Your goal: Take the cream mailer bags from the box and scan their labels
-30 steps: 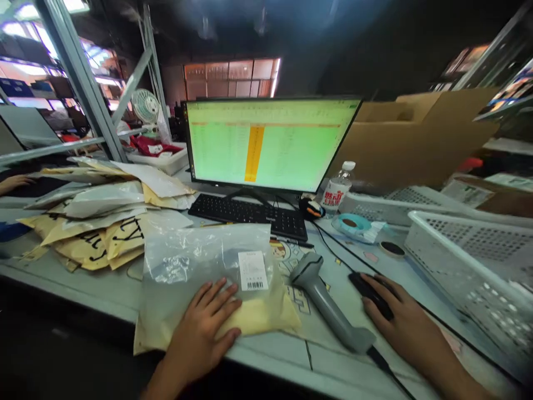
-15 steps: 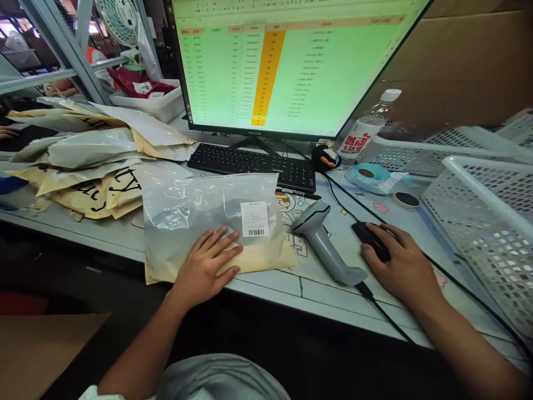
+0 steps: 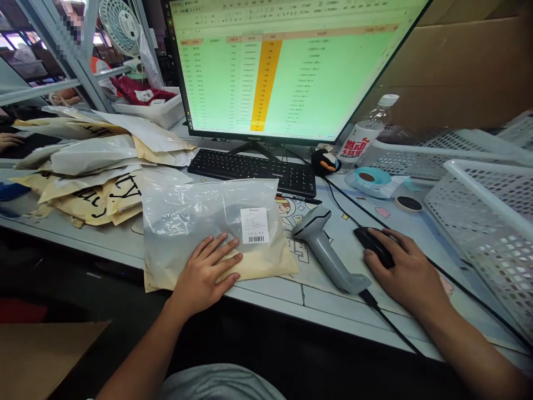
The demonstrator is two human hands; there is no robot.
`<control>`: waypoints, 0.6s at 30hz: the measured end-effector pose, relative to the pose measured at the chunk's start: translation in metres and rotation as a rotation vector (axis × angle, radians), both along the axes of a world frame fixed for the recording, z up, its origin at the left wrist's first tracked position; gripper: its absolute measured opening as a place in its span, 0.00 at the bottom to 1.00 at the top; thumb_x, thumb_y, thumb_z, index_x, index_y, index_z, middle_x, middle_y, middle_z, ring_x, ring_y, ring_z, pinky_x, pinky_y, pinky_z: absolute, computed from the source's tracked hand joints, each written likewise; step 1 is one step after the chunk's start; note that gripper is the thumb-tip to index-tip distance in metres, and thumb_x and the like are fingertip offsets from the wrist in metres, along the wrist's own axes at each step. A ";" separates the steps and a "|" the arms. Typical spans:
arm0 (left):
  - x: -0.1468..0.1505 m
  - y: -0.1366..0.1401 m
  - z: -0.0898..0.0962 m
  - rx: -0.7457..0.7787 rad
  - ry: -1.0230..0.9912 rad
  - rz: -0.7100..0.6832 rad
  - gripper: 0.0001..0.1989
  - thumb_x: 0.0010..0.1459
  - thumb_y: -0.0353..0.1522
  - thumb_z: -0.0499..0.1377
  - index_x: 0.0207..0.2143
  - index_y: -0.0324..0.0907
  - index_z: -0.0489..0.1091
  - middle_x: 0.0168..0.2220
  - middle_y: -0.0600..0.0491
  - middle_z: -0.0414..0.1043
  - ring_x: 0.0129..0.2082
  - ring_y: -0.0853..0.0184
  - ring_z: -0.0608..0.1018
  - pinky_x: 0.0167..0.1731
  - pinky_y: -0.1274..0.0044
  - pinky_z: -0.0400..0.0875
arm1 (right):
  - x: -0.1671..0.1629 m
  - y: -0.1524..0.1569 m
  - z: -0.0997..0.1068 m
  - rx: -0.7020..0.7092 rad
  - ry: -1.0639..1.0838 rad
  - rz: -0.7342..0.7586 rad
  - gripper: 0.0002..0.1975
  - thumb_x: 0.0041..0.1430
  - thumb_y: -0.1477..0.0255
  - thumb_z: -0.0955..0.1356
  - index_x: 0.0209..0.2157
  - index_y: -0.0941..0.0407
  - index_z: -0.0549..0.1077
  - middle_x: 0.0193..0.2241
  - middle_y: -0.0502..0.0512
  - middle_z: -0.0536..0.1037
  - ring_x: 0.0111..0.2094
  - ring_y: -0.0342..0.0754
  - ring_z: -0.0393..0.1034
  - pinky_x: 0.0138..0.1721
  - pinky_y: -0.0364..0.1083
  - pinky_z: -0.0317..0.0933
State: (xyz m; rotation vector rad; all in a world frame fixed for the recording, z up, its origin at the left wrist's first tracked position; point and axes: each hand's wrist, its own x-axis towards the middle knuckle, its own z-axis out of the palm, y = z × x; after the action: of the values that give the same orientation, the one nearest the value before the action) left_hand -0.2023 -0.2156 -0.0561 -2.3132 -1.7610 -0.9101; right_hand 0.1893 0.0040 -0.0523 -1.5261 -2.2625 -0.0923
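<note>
My left hand point(image 3: 206, 273) lies flat, fingers spread, on a clear plastic bag point(image 3: 195, 219) with a cream item inside and a white barcode label point(image 3: 254, 225). The bag rests on the desk in front of the black keyboard point(image 3: 254, 166). My right hand point(image 3: 406, 272) is cupped over a black mouse point(image 3: 372, 244). Between my hands a grey barcode scanner point(image 3: 325, 250) lies on the desk, its cable running off the front edge. The monitor point(image 3: 291, 66) shows a green spreadsheet with an orange column.
A pile of bagged cream garments point(image 3: 83, 166) sits at the left. White plastic baskets point(image 3: 487, 222) stand at the right, with a water bottle point(image 3: 362, 139) and a roll of labels point(image 3: 368, 179) nearby. Cardboard point(image 3: 458, 61) rises behind. Another person's hand point(image 3: 8, 141) shows far left.
One second ago the view looked higher and farther; it has since tilted down and closer to the screen. Both hands keep their places on the bag and the mouse.
</note>
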 end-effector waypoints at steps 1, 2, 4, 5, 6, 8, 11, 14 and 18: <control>0.000 0.000 0.000 0.004 -0.001 -0.001 0.17 0.73 0.35 0.58 0.60 0.45 0.75 0.69 0.52 0.67 0.72 0.54 0.64 0.71 0.55 0.60 | 0.000 0.000 0.000 0.004 0.001 0.003 0.33 0.71 0.52 0.59 0.65 0.59 0.71 0.64 0.67 0.69 0.63 0.63 0.68 0.65 0.60 0.64; 0.000 0.000 0.000 0.008 -0.002 -0.002 0.16 0.73 0.35 0.58 0.60 0.45 0.75 0.69 0.52 0.67 0.72 0.54 0.64 0.70 0.55 0.61 | 0.001 0.001 0.000 0.004 0.000 0.002 0.32 0.71 0.52 0.59 0.65 0.58 0.71 0.64 0.67 0.69 0.63 0.63 0.68 0.65 0.60 0.64; 0.000 0.000 0.000 0.007 -0.002 -0.005 0.16 0.74 0.35 0.57 0.60 0.45 0.75 0.69 0.52 0.67 0.72 0.54 0.64 0.70 0.55 0.61 | 0.001 0.001 0.000 -0.008 -0.001 -0.008 0.32 0.71 0.53 0.59 0.65 0.57 0.71 0.64 0.65 0.69 0.63 0.62 0.68 0.65 0.59 0.65; 0.000 0.000 0.000 0.004 -0.002 -0.005 0.16 0.74 0.35 0.57 0.60 0.45 0.75 0.69 0.52 0.66 0.72 0.54 0.64 0.70 0.54 0.62 | 0.001 0.001 0.000 -0.016 0.000 -0.017 0.31 0.71 0.53 0.59 0.65 0.56 0.71 0.65 0.65 0.69 0.63 0.62 0.68 0.65 0.59 0.65; 0.000 0.000 0.001 0.001 -0.003 -0.004 0.16 0.74 0.35 0.57 0.60 0.45 0.75 0.69 0.52 0.66 0.72 0.54 0.64 0.69 0.54 0.62 | 0.002 0.001 0.000 -0.027 0.001 -0.021 0.32 0.71 0.52 0.59 0.65 0.56 0.71 0.65 0.64 0.68 0.63 0.62 0.68 0.65 0.59 0.65; 0.000 0.000 0.001 -0.002 -0.005 -0.001 0.16 0.74 0.35 0.57 0.60 0.45 0.76 0.69 0.52 0.67 0.72 0.53 0.65 0.69 0.54 0.63 | 0.002 0.002 0.000 -0.044 0.004 -0.027 0.32 0.70 0.52 0.58 0.65 0.55 0.71 0.65 0.64 0.68 0.63 0.63 0.68 0.64 0.60 0.66; 0.000 -0.001 0.000 0.004 -0.007 0.000 0.16 0.74 0.34 0.57 0.59 0.46 0.76 0.69 0.52 0.67 0.72 0.53 0.65 0.69 0.54 0.63 | 0.005 0.005 -0.002 -0.035 0.014 -0.014 0.32 0.69 0.52 0.58 0.65 0.55 0.71 0.65 0.64 0.68 0.63 0.64 0.68 0.64 0.61 0.65; 0.000 -0.001 -0.001 0.018 0.010 -0.004 0.16 0.73 0.33 0.57 0.59 0.46 0.76 0.69 0.52 0.67 0.72 0.53 0.65 0.68 0.53 0.65 | 0.009 0.009 -0.007 0.018 0.038 0.015 0.32 0.68 0.52 0.59 0.63 0.55 0.72 0.64 0.64 0.69 0.62 0.64 0.70 0.65 0.62 0.65; 0.000 0.000 -0.004 0.036 0.097 0.011 0.17 0.73 0.32 0.57 0.60 0.47 0.75 0.69 0.54 0.67 0.71 0.52 0.66 0.65 0.51 0.71 | 0.015 0.015 -0.012 0.063 0.063 0.004 0.32 0.66 0.51 0.59 0.62 0.55 0.72 0.61 0.64 0.73 0.57 0.64 0.74 0.59 0.63 0.70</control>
State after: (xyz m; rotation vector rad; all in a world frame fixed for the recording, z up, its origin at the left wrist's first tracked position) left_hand -0.2021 -0.2154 -0.0600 -2.2818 -1.7033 -0.8073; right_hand 0.2043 0.0190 -0.0643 -1.4719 -2.1927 -0.1119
